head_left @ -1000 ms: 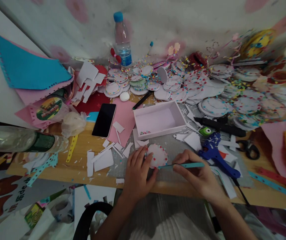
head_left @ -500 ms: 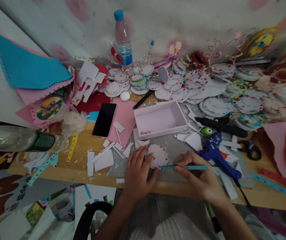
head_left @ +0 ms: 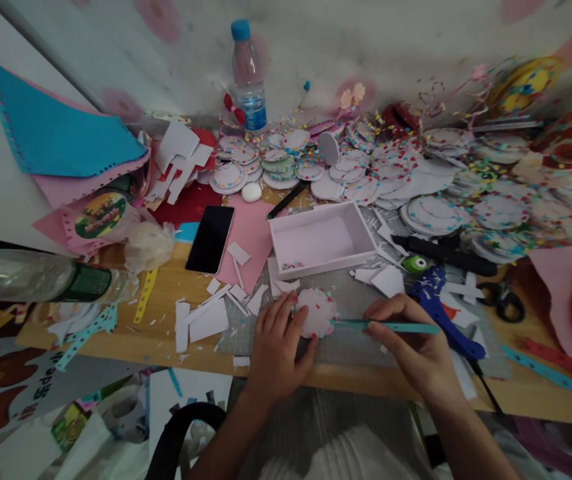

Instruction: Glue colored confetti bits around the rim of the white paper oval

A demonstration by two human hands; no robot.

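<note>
A round white disc (head_left: 318,312) with small red and blue bits along its rim lies on the grey mat in front of me. My left hand (head_left: 279,340) holds it at its left and lower edge, with index finger and thumb against the rim. Pinched in my right hand (head_left: 413,343) is a slim teal tool (head_left: 411,327), like tweezers, lying almost level. Its thin tip points left at the disc's right edge; whether it touches is too fine to tell. Behind the disc stands a shallow white box (head_left: 323,240), with a few small bits in its near left corner.
Many decorated discs (head_left: 433,212) are heaped along the back. A blue glue gun (head_left: 433,300) and scissors (head_left: 503,301) lie right. At left are a phone (head_left: 210,239), paper scraps (head_left: 209,319) and a lying bottle (head_left: 41,277). An upright water bottle (head_left: 249,80) stands behind.
My right hand has drawn the teal tool to the right, so its tip has moved from the disc's lower rim to its right edge. My left hand stays on the disc.
</note>
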